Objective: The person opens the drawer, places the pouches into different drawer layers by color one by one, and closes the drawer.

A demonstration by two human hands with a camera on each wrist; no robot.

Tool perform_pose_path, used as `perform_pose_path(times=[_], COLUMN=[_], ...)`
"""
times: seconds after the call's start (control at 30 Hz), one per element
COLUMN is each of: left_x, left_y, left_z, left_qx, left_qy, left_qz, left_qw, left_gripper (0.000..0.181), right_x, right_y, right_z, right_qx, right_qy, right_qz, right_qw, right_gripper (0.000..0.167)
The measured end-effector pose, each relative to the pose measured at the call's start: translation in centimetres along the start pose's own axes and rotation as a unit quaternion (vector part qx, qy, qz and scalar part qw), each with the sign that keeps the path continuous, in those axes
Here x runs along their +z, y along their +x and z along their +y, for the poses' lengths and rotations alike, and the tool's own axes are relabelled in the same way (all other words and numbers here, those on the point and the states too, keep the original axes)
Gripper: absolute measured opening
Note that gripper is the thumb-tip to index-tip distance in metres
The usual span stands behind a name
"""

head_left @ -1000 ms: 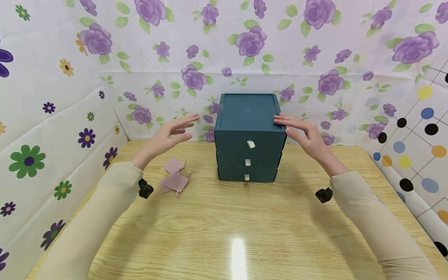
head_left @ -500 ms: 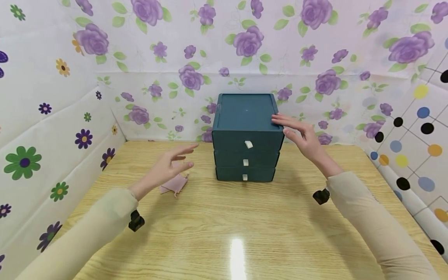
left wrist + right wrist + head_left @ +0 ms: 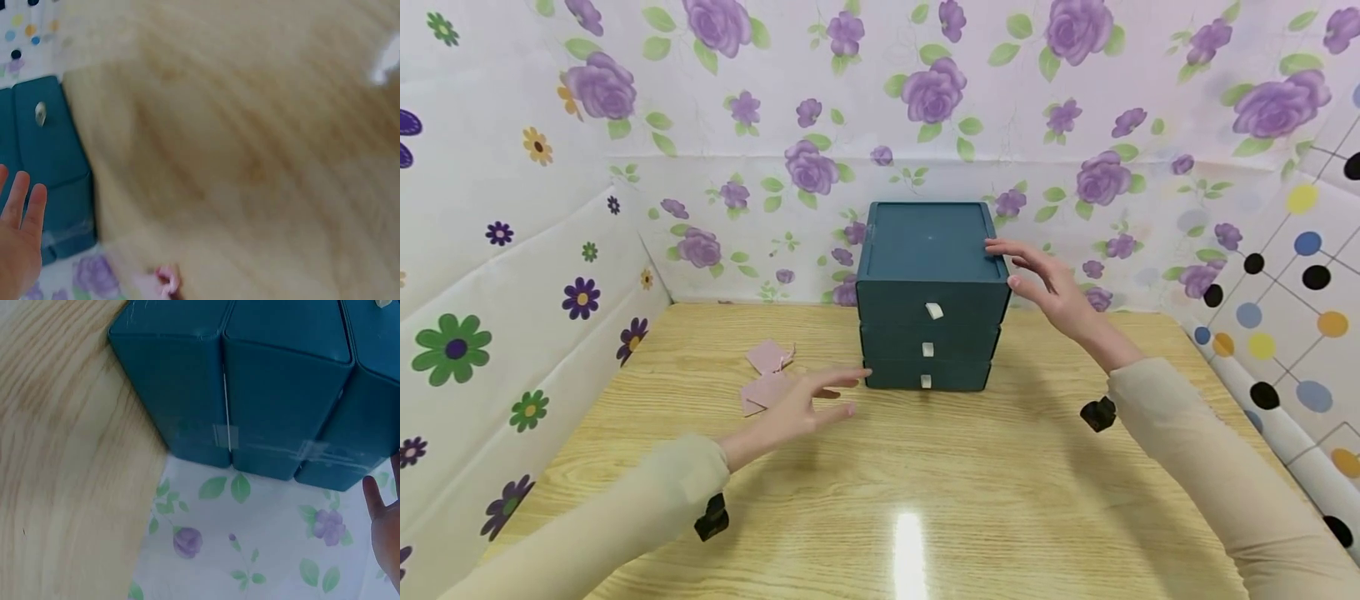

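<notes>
A dark teal three-drawer box (image 3: 932,242) stands at the back of the table, its drawers closed, each with a small white pull tab (image 3: 934,311). My right hand (image 3: 1052,287) lies at the box's top right edge with its fingers extended over the lid. Lower down, my left hand (image 3: 797,412) reaches toward the bottom drawer (image 3: 891,375) from the left, fingers straight and nothing held. Whether its fingertips touch the box I cannot tell. Small pink drawstring pouches (image 3: 767,357) lie behind the left hand, which partly covers them. In the left wrist view, fingers (image 3: 34,212) appear beside the box.
The wooden table (image 3: 1000,492) carries a bright light reflection near its front. Behind it hangs a cloth with purple roses (image 3: 932,92). Patterned cloths also stand at the left and right sides. A small black wrist camera (image 3: 711,517) hangs below each sleeve.
My left hand has come down from beside the box's top and then moved right, toward the bottom drawer. My right hand has stayed at the top right edge. The box looks unchanged.
</notes>
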State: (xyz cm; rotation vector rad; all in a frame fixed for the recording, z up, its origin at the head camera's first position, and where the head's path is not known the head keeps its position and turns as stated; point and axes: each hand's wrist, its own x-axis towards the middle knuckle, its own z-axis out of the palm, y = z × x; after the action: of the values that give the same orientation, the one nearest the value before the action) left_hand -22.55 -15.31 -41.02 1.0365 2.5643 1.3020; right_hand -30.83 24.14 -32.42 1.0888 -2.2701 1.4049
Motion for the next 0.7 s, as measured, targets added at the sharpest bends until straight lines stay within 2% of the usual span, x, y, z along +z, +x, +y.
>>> perform_pose_path(times=[0.13, 0.37, 0.57, 0.7], left_x=[1.6, 4.2, 6.3, 7.3], left_y=[0.1, 0.9, 1.7, 2.1], left_z=[-0.3, -0.3, -0.5, -0.6], left_qx=[-0.021, -0.051, -0.058, -0.08], left_qy=[-0.013, -0.104, -0.127, -0.155], left_qz=[-0.01, -0.028, -0.033, -0.039], left_qw=[0.9996, 0.9929, 0.9897, 0.9838], left_gripper=[0.052, 0.049, 0.051, 0.048], right_x=[0.6, 1.0, 1.1, 1.2], right_y=[-0.1, -0.4, -0.4, -0.5], right_z=[0.2, 0.6, 1.2, 1.3], right_qx=[-0.006, -0.003, -0.008, 0.0], right_qy=[0.025, 0.034, 0.052, 0.054], right_qz=[0.022, 0.046, 0.062, 0.067], right_qw=[0.9994, 0.9984, 0.9967, 0.9963], right_gripper=[0.04, 0.04, 0.039, 0.04])
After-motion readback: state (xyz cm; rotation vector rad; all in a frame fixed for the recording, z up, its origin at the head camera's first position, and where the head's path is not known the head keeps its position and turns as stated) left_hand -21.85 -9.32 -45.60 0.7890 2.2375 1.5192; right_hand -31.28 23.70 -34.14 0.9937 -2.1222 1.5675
